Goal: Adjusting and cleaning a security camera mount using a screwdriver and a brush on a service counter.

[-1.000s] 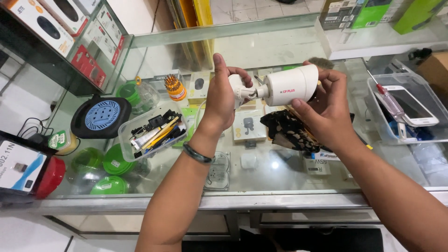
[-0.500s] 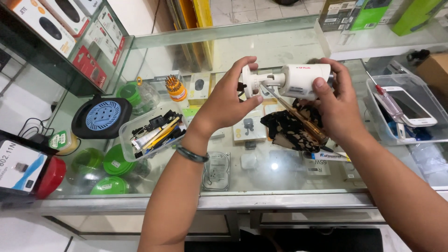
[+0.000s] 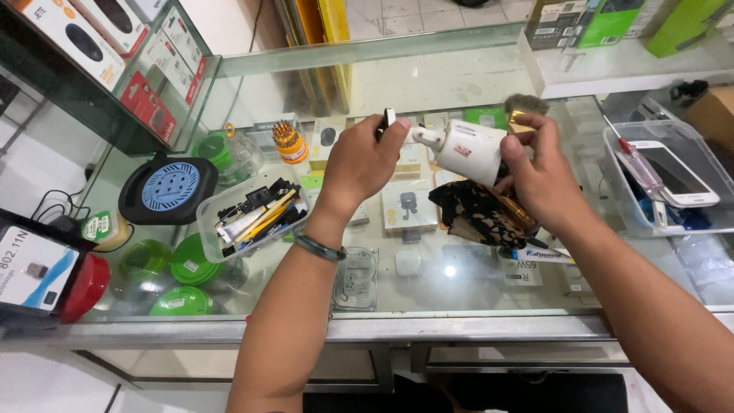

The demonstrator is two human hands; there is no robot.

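Obs., head view: both hands raised above the glass counter (image 3: 428, 306), working one object between them.

Right hand (image 3: 539, 180): closed around the rear half of a white cylindrical camera (image 3: 474, 149); thumb pressed across the near side of the body, fingers wrapped behind; the same hand also carries a brush with a gold ferrule (image 3: 524, 107), bristles standing up above the knuckles. Camera body held roughly level, narrow mount end pointing toward the left hand.

Left hand (image 3: 363, 160): closed, fingertips pinched on a small dark part (image 3: 388, 117) at the tip of the camera's mount arm; whether that part is joined to the arm cannot be told; dark bracelet (image 3: 319, 246) on the wrist.

Position: camera sits between the two hands, touching both, clear of the glass; directly under it, on the counter, a crumpled black patterned cloth (image 3: 478, 214), partly hidden by the right hand.

Surroundings: clear plastic tray of small tools (image 3: 252, 214) left of the left forearm; round black and blue device (image 3: 168, 187) further left; orange bit holder (image 3: 289, 143) behind the tray; clear bin holding a white phone (image 3: 673, 172) at far right, well apart from the hands.
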